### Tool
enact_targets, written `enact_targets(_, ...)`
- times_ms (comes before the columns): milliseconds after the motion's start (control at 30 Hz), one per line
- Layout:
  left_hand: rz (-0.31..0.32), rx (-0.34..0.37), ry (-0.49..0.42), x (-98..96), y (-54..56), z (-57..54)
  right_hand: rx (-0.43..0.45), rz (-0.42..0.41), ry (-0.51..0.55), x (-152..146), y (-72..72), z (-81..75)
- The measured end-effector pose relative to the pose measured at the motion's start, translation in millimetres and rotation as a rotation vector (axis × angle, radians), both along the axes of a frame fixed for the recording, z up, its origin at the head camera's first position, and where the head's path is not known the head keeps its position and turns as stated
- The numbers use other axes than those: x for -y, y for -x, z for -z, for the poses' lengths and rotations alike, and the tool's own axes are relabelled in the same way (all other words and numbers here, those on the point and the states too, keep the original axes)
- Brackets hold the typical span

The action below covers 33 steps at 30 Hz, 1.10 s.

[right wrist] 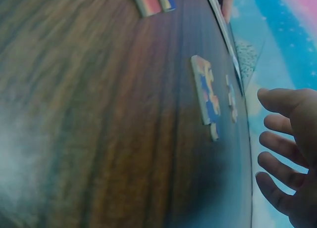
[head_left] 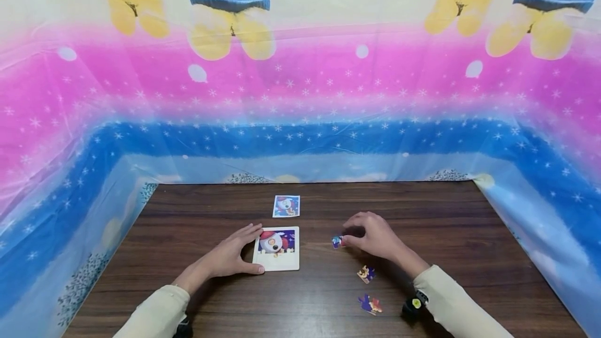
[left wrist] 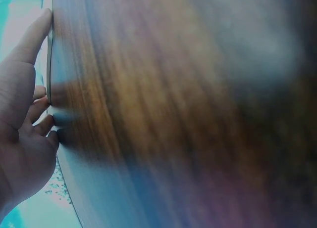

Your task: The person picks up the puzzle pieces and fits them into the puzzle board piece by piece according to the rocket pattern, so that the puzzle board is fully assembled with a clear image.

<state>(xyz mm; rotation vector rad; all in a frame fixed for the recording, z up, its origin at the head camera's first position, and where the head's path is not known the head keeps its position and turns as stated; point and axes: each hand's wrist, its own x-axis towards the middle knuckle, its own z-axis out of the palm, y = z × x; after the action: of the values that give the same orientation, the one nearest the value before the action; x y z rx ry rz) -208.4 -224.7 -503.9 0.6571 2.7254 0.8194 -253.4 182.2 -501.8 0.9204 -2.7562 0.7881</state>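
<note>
A white-framed jigsaw puzzle board (head_left: pixel 290 264) lies on the table with part of its picture filled, a round white character in red. My left hand (head_left: pixel 227 257) grips its left side, thumb at the near corner and fingers at the far corner. In the left wrist view, the left hand (left wrist: pixel 29 109) meets the board's thin edge. My right hand (head_left: pixel 375 236) hovers over a small jigsaw piece (head_left: pixel 337 242), thumb beside it. In the right wrist view, the right hand (right wrist: pixel 292 149) has its fingers spread and loosely bent, with nothing seen between them.
Two more groups of jigsaw pieces, one yellow and purple (head_left: pixel 366 274), one purple and red (head_left: pixel 370 304), lie nearer on the right. A printed picture card (head_left: pixel 286 206) lies behind the board. A patterned cloth (head_left: pixel 300 140) hangs around the brown wooden table (head_left: pixel 211 306).
</note>
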Motion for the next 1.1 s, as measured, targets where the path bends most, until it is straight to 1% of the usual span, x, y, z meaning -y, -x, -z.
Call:
enact_targets(133, -0.003, -0.002, 0.005, 0.2, -0.5, -1.1, 0.005, 0.003, -0.021, -0.2, 1.5, 5.7)
enact_targets(233, 0.0, -0.005, 0.006, -0.1, -0.5, -1.3, -0.007, 0.002, -0.067, 0.9, 2.1, 9.5)
enact_targets(433, 0.001, -0.001, 0.004, -0.9, -0.5, -0.5, -0.027, -0.001, -0.125, 5.7, 2.0, 10.4)
enact_targets(633, 0.001, 0.004, -0.004, -0.5, -0.8, 0.5, -0.034, -0.089, -0.158, 8.6, 1.2, 5.4)
enact_targets(700, 0.001, 0.004, -0.002, -0.3, -0.9, 0.8, -0.026, -0.104, -0.159, 8.3, 1.0, 4.9)
enact_targets(800, 0.0, 0.002, 0.0, -0.2, -0.8, 1.3, -0.012, -0.087, -0.14, 6.5, -0.3, 6.1)
enact_targets(967, -0.003, 0.004, 0.001, -0.8, -0.7, 1.5, -0.02, -0.017, -0.113, 4.0, -5.3, 6.6)
enact_targets(1100, -0.007, 0.006, 0.004, -1.1, -0.7, 1.0, -0.033, 0.015, -0.134, 3.3, -8.8, 5.6)
